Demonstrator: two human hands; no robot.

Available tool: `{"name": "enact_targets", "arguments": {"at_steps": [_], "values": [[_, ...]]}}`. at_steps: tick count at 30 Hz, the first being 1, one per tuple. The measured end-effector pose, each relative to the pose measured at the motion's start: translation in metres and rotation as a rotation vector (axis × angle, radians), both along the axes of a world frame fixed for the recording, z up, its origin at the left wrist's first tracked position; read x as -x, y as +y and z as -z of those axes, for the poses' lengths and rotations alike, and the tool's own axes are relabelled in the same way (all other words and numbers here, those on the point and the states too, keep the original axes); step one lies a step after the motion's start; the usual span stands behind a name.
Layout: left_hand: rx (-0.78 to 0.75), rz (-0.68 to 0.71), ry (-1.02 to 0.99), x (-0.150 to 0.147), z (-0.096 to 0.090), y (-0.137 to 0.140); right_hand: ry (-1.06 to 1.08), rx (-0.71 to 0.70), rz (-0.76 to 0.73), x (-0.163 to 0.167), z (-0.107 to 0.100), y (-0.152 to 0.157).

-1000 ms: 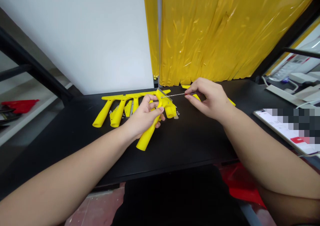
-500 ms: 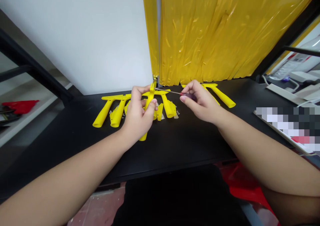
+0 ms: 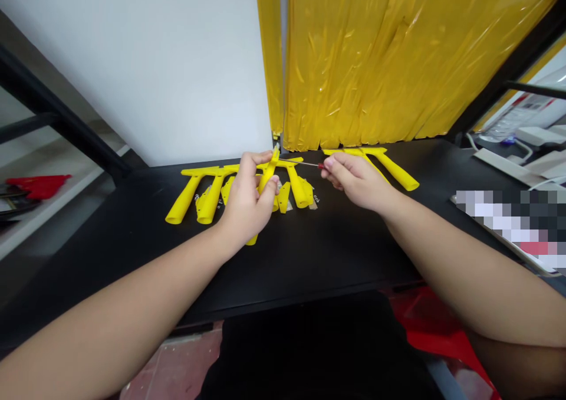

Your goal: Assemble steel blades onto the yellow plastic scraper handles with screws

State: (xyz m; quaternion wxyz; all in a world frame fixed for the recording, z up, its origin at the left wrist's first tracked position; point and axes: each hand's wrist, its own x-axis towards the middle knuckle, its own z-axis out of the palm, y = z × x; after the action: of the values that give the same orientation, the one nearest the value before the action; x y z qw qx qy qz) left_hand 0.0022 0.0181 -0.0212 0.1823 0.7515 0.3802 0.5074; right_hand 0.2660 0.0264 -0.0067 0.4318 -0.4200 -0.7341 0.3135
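My left hand [image 3: 252, 196] is closed around a yellow plastic part [image 3: 267, 177] with a tube-like body, its head tilted up and its lower end showing below my palm. My right hand [image 3: 354, 179] is closed on a screwdriver [image 3: 320, 165]; most of its handle is hidden by my fingers. The thin metal shaft points left, and its tip meets the side of the yellow part near the top, though the exact contact is too small to make out. Behind my hands, several similar yellow tubular parts [image 3: 212, 199] lie on the black table [image 3: 309, 258].
Small flat yellow pieces [image 3: 283, 198] lie among the tubular parts. More yellow tubes [image 3: 395, 170] rest at the right rear. A white panel [image 3: 186, 69] and yellow plastic sheeting [image 3: 354, 64] stand behind the table. A blurred-out flat object [image 3: 508, 229] lies at the right.
My right hand has rolled around the screwdriver handle, covering more of it. The yellow part in my left hand has tilted slightly; the shaft still reaches its upper side.
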Motion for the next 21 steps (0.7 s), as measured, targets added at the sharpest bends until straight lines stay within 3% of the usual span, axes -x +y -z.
{"name": "enact_targets", "arguments": {"at_steps": [3,9,12,15,18,21], "values": [[-0.042,0.017,0.037,0.000,0.002,0.001,-0.011,0.045,-0.025,0.000,-0.002,0.000],[-0.079,-0.006,0.039,0.004,0.003,0.005,0.040,-0.094,-0.016,-0.001,-0.002,-0.001],[-0.143,0.017,0.069,0.003,0.003,0.003,0.059,0.008,0.005,-0.005,0.001,0.004],[-0.124,0.014,0.065,0.002,0.003,0.003,0.044,0.063,-0.071,-0.004,0.001,0.003],[-0.065,-0.009,0.037,0.004,0.003,0.005,-0.005,-0.090,-0.103,0.000,-0.004,-0.006],[-0.075,-0.014,0.032,0.005,0.003,0.006,-0.068,-0.247,-0.003,0.001,-0.008,-0.009]]}}
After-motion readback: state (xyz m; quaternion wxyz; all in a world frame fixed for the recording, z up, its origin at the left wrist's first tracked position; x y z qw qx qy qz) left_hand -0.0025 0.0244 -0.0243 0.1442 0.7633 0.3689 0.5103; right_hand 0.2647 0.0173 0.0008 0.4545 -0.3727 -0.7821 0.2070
